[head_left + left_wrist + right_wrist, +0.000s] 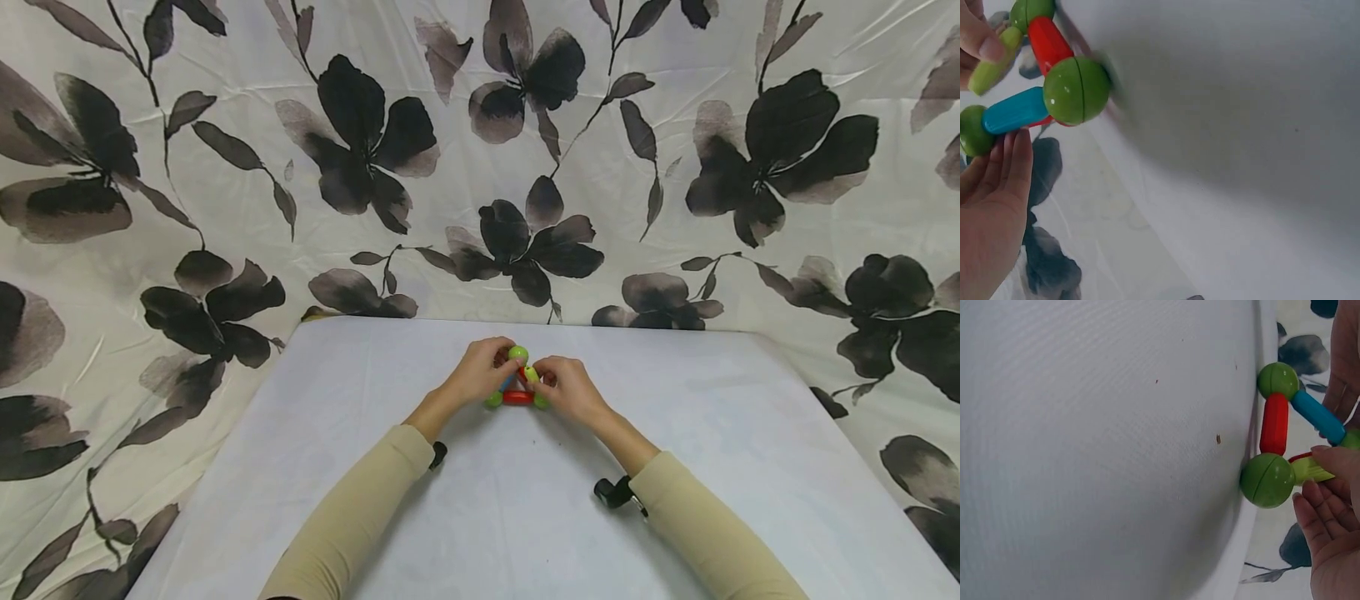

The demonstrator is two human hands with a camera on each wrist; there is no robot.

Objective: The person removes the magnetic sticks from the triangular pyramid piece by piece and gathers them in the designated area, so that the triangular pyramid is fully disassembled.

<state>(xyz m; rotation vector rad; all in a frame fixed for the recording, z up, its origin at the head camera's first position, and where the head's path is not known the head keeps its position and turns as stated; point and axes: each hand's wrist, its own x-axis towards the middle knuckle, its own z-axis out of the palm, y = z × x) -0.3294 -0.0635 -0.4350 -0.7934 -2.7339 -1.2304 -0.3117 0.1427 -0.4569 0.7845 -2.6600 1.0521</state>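
A small frame of green balls and coloured rods stands on the white table. Its red rod [517,397] lies along the bottom between two green balls, with a green ball [518,354] at the top. My left hand [480,369] holds the upper left side; in the left wrist view its fingers lie by the blue rod [1016,112]. My right hand [573,390] pinches the yellow-green rod [1311,470] on the right side, close to a lower green ball [1267,480]. Whether that rod touches the top ball is hidden by fingers.
The white table [360,375] reaches back to a floral cloth [450,167] hanging behind it. Small dark specks [1219,439] lie on the tabletop. A black wrist device [613,492] sits at the right wrist.
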